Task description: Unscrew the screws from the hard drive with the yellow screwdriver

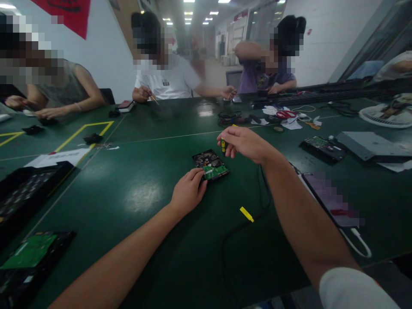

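A hard drive (pixel 210 159) lies on the green table with its green circuit board (pixel 215 172) facing up at the near end. My left hand (pixel 190 189) grips its near left edge, fingertips on the board and thumb at the side. Just above and right of the drive, my right hand (pixel 242 143) is closed round a yellow-and-black screwdriver (pixel 223 146). Only part of the handle shows between the fingers; its tip I cannot make out. The right hand is apart from the drive.
A black cable with a yellow tag (pixel 246 214) runs below my right arm. To the right are a phone (pixel 331 199), another drive (pixel 323 149) and a grey metal box (pixel 376 146). A black tray (pixel 35 189) and a circuit-board unit (pixel 30 253) sit left. Several people work opposite.
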A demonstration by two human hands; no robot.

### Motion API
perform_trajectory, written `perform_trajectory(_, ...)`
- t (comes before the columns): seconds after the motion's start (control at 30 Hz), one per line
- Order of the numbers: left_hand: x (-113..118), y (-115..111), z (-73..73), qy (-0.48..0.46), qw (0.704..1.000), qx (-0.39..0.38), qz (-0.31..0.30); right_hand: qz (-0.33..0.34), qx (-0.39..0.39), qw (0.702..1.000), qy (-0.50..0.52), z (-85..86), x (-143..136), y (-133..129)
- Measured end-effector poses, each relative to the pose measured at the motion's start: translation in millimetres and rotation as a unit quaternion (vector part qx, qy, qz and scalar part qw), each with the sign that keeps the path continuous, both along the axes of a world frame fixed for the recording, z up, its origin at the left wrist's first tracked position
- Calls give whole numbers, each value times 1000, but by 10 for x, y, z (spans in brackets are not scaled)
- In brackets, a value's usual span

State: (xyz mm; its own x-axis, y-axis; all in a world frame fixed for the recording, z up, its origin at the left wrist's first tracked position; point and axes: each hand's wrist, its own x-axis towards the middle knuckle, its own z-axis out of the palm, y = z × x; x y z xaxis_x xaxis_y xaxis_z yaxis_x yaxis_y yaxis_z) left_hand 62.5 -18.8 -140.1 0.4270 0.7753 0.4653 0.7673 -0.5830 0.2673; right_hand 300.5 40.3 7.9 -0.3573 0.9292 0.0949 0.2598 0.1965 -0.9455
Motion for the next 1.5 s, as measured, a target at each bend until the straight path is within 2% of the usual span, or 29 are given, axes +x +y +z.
perform_trajectory(0.1,0,-1,-1,-2,1000,1,3,-1,-20,1000,2,14,-15,-20)
perform_trajectory(0.27,3,-5,10,-1,1000,2,1,-59,60,994,-74,3,10,-12)
perform_trajectory(0.43,6,-8,12,1,1000,1,0,-104,79,987,-90,-16,33,9)
perform_trajectory(0.73,2,-1,-7,-4,1000,6,0,-17,82,995,-54,16,16,-21)
perform_trajectory(0.87,3,-7,0,1,1000,3,4,-9,40,999,-36,3,11,-5)
perform_trajectory(0.93,4,-11,6,1,1000,2,3,-17,28,999,-38,-2,11,-6)
perform_trajectory(1.1,5,-9,12,-4,1000,6,-1,-86,89,987,-102,-25,43,1)
perform_trajectory(1.23,2,-1,2,-4,1000,6,1,-105,100,982,-120,-18,42,-3)
perform_trajectory(1.5,-3,1,-10,-6,1000,4,0,-17,70,994,-78,34,8,-52)
